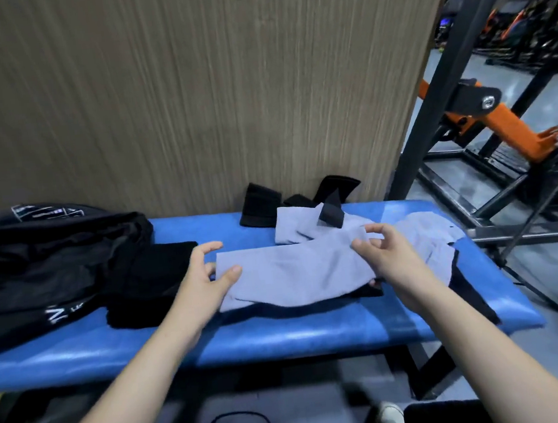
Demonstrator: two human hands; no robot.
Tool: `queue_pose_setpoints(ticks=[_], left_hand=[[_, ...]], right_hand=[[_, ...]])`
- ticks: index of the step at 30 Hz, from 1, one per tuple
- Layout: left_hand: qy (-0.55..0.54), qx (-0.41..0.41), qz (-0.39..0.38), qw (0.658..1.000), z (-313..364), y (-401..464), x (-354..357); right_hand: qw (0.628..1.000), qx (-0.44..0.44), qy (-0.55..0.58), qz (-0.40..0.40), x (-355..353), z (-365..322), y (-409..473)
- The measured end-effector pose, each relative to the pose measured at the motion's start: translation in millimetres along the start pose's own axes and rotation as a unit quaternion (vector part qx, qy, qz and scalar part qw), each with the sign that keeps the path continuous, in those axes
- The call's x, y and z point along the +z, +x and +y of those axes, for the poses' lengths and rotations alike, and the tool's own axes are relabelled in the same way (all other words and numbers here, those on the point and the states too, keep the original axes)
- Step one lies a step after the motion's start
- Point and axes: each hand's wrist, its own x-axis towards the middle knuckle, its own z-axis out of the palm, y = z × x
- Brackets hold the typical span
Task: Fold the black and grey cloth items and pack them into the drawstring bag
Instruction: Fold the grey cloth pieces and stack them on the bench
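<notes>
**Grey cloth lies flat between both hands, ready for a fold**

I have the grey cloth point(294, 271) stretched across the blue surface point(284, 341), its long axis running left to right between my hands. My left hand point(205, 277) rests at the cloth's left end, thumb lying on the fabric and the fingers point(206, 250) curled loosely over the far corner; I cannot tell whether they pinch it. My right hand point(389, 261) sits at the cloth's right end, thumb and fingers bent and slightly apart above the top edge, with no firm pinch showing. Left of the cloth lie folded black cloth point(148, 287) and the black drawstring bag point(45, 263). Behind the cloth, against the wooden panel point(188, 83), wait more black and grey pieces point(301, 209). Neither hand is nearer than the other, so I judge the coming fold will bring end to end.
</notes>
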Motion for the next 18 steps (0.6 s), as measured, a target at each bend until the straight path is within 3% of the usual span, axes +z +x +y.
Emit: queue_pose_setpoints(ticks=[10, 15, 18], left_hand=[[-0.033, -0.038, -0.061, 0.997, 8, -7, -26], [0.071, 0.030, -0.061, 0.995, 5, -5, -31], [0.078, 0.090, -0.016, 0.993, 8, -4, -32]], right_hand=[[0.995, 0.046, 0.087, -0.023, 17, -3, 1], [0.992, -0.015, 0.097, -0.075, 11, -2, 3], [0.997, -0.044, 0.046, -0.037, 6, -1, 2]])
